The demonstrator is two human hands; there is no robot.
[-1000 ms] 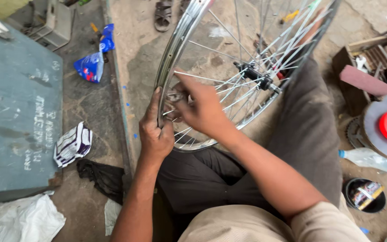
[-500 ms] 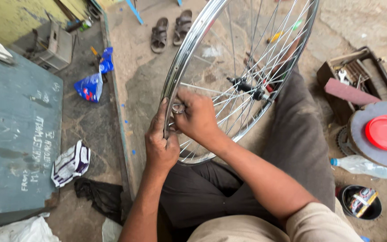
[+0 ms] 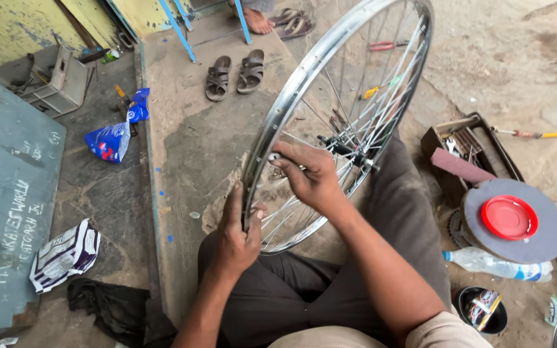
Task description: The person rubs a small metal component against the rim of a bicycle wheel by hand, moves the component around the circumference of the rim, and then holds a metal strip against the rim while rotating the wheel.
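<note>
Bicycle wheel (image 3: 340, 122) stands on edge over the person's lap, rim tilted so its top leans away and to the right, its flat face turned toward the right side. The hub (image 3: 346, 151) sits just beyond the hands, and its axle runs roughly left to right across the view. The left hand (image 3: 236, 232) wraps the near lower part of the rim, fingers curled over the metal edge and thumb on the near side. The right hand (image 3: 311, 174) reaches in among the spokes just above it, fingertips pressed together, pinching something small at the rim; what it is I cannot tell. Both hands lie on the same stretch of rim, the left nearer the body, the right closer to the hub. Sandals (image 3: 234, 74) lie on the concrete floor well beyond the wheel, and a red lid (image 3: 509, 217) rests on a round grey disc (image 3: 539, 241) off to the right.
</note>
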